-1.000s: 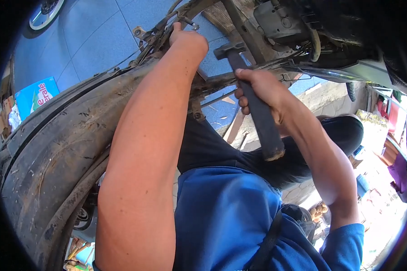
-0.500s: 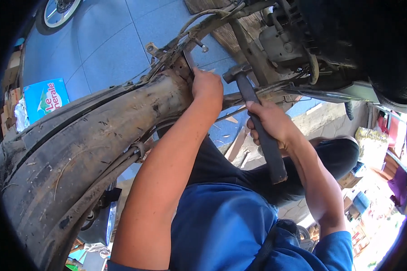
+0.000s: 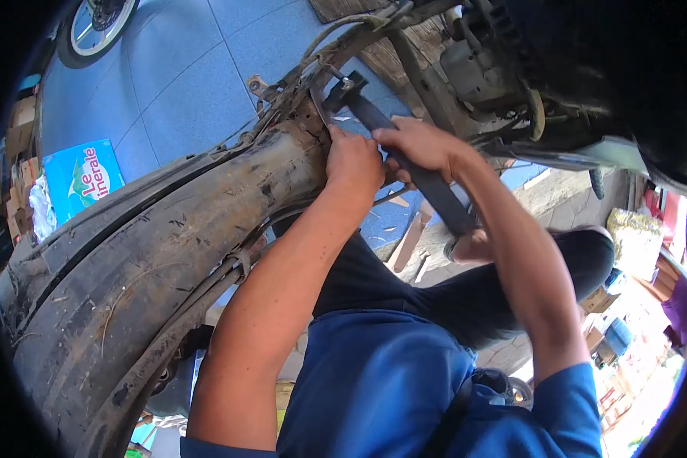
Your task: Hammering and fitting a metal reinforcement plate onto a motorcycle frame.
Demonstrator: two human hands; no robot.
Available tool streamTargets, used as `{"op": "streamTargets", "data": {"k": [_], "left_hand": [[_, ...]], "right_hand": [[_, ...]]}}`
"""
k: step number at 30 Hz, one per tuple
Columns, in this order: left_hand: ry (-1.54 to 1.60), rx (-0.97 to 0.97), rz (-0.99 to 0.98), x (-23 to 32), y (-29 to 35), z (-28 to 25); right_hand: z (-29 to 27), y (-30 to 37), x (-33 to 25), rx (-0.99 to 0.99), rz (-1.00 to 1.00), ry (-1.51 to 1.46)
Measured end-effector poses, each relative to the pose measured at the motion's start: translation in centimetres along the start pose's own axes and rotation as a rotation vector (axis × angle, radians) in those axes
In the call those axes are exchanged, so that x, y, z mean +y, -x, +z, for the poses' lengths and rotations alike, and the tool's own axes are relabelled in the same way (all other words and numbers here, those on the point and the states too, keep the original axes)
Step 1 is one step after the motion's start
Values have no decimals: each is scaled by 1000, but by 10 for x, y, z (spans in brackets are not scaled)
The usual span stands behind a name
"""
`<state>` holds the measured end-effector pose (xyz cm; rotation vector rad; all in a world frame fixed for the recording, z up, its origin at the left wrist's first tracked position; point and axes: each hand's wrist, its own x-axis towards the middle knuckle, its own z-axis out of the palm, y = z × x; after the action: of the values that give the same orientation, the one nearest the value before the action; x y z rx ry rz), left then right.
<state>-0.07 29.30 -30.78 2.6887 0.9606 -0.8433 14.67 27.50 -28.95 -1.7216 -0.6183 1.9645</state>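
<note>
My right hand [image 3: 421, 146] is wrapped round the dark handle of a hammer [image 3: 444, 200]. The hammer's head is by the upper end of a thin flat metal piece [image 3: 318, 102]; whether they touch I cannot tell. My left hand [image 3: 354, 159] is closed on the lower part of that piece, its fingers partly hidden from view. The piece stands against the rusty bracket of a worn motorcycle frame [image 3: 183, 237], whose broad dirty body slants down to the lower left.
Thin cables and a bolt end run along the frame above my hands. An engine block [image 3: 473, 72] is at the upper right. A blue box [image 3: 80, 179] stands at the left, below a wheel [image 3: 95, 30]. Wood planks [image 3: 404, 57] lie on blue tiles.
My right hand has swung the hammer up and left, bringing its head from the right of my left hand to the flat metal piece. My left hand stays by the bracket.
</note>
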Motion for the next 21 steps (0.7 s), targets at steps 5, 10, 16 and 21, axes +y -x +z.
{"op": "streamTargets", "data": {"k": [5, 10, 16, 21], "left_hand": [[-23, 51, -2, 2, 2, 7], [-49, -9, -16, 0, 5, 0], [32, -56, 12, 0, 0, -6], [-91, 181, 2, 1, 13, 4]], "right_hand": [[-10, -9, -9, -129, 38, 96], [-5, 12, -18, -39, 56, -180], [-6, 2, -23, -220, 110, -56], [-15, 11, -17, -90, 121, -187]]}}
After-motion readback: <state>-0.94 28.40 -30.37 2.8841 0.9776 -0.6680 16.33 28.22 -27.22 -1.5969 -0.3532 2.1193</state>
